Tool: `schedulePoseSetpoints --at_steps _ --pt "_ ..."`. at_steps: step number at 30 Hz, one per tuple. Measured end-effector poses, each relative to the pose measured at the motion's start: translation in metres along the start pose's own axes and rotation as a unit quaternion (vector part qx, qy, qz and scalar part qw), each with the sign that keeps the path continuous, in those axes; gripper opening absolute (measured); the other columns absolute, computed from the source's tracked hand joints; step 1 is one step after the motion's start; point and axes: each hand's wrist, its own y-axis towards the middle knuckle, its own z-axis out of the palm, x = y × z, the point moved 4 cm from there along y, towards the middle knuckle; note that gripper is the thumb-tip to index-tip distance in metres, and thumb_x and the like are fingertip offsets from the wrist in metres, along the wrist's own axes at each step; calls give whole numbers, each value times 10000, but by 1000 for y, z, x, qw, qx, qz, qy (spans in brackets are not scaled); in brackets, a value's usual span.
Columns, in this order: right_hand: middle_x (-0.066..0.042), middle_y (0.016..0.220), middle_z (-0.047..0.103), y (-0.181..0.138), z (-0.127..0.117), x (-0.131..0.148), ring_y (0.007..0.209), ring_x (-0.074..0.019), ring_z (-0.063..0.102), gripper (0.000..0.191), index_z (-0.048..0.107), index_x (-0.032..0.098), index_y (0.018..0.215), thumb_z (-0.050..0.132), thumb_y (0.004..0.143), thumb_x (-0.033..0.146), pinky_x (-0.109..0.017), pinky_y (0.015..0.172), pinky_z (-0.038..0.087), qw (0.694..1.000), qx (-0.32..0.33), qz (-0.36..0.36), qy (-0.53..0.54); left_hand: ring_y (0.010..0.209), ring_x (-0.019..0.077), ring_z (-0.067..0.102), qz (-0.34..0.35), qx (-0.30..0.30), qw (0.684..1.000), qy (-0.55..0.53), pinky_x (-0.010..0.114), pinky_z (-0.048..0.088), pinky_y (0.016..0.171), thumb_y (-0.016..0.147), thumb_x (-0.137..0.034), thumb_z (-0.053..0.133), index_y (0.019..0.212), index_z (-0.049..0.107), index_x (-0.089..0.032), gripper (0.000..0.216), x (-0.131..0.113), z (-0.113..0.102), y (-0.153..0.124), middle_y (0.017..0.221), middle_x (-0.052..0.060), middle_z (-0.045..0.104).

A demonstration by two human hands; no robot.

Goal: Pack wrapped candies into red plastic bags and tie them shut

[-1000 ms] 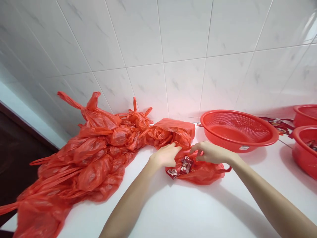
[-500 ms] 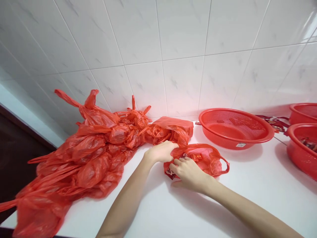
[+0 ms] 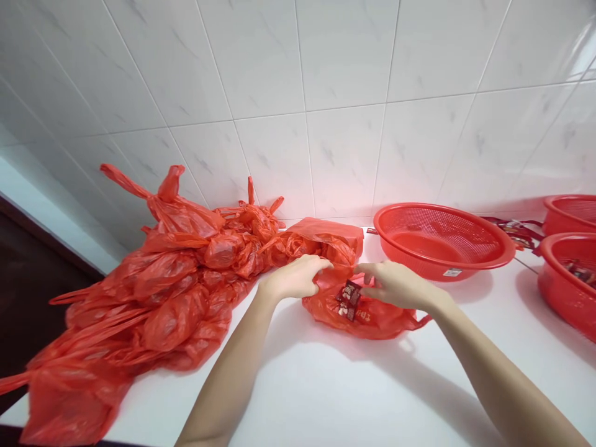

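Note:
A red plastic bag lies on the white table in front of me, its handle loop sticking out to the right. Dark red printed packets show in the middle of the bag. At the bag's left back edge, my left hand has its fingers curled on the thin plastic. My right hand is over the back right part of the bag, thumb and fingers apart, fingertips close to the rim. Whether those fingertips touch the plastic is hard to tell.
Many filled, tied red bags are heaped on the left. A stack of red bags lies behind my hands by the tiled wall. A red colander stands back right, with more red baskets at the right edge.
My right hand has come up out of the bag and moved right and back toward its rim. The bag's front now lies lower, and the dark packets show more fully.

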Motion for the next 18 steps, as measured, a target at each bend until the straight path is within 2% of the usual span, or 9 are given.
schedulePoseSetpoints --at_steps 2,4,7,9,11,13,16,18 --pt "-64 1013 722 -8 -11 -9 849 -224 659 483 622 261 1315 584 845 157 -260 634 421 999 23 20 -16 1277 252 544 6 -31 999 -1 317 473 1011 738 -57 524 1365 579 -223 651 -1 -6 -3 1367 58 621" --pt "-64 948 724 -17 -21 -17 804 -237 665 524 618 266 1338 567 831 146 -268 604 428 998 33 47 -30 1209 249 592 23 -82 996 -11 325 487 992 738 -47 519 1304 631 -218 602 -4 -15 -6 1303 64 659" --pt "-89 921 719 -30 -34 -25 819 -279 667 480 660 227 1300 632 828 307 -304 610 467 997 37 52 -31 1070 224 655 52 -161 985 -33 314 513 937 728 -33 500 1214 692 -214 554 -8 -28 -13 1179 53 706" --pt "-104 1001 720 -37 -39 -30 942 -326 658 584 656 231 1319 712 768 419 -339 666 507 998 51 40 -21 999 207 672 64 -208 975 -44 310 520 920 720 -41 493 1167 716 -220 532 -9 -37 -19 1114 34 722" --pt "-100 1007 724 -41 -42 -36 985 -345 650 626 661 247 1315 752 723 428 -361 691 523 998 52 28 -18 961 197 678 70 -248 965 -54 311 526 907 715 -53 487 1124 733 -226 508 -7 -45 -27 1070 19 732" --pt "-85 959 729 -41 -44 -41 926 -321 664 488 712 257 1217 730 740 359 -357 687 521 1000 11 2 -17 951 191 681 72 -280 955 -65 304 535 881 717 -62 484 1084 743 -222 476 -5 -51 -34 1047 15 738" --pt "-58 914 732 -40 -51 -46 814 -257 674 215 761 255 973 611 819 254 -327 671 494 995 -88 -39 -22 941 183 687 71 -331 939 -70 283 545 844 746 -84 494 1028 747 -201 396 -3 -60 -44 1019 21 742" --pt "-47 899 736 -41 -56 -45 759 -225 669 210 753 242 862 545 848 213 -308 641 470 988 -145 -49 -29 940 180 687 71 -364 927 -61 277 546 848 764 -94 502 994 747 -197 352 -2 -65 -49 1012 24 738"
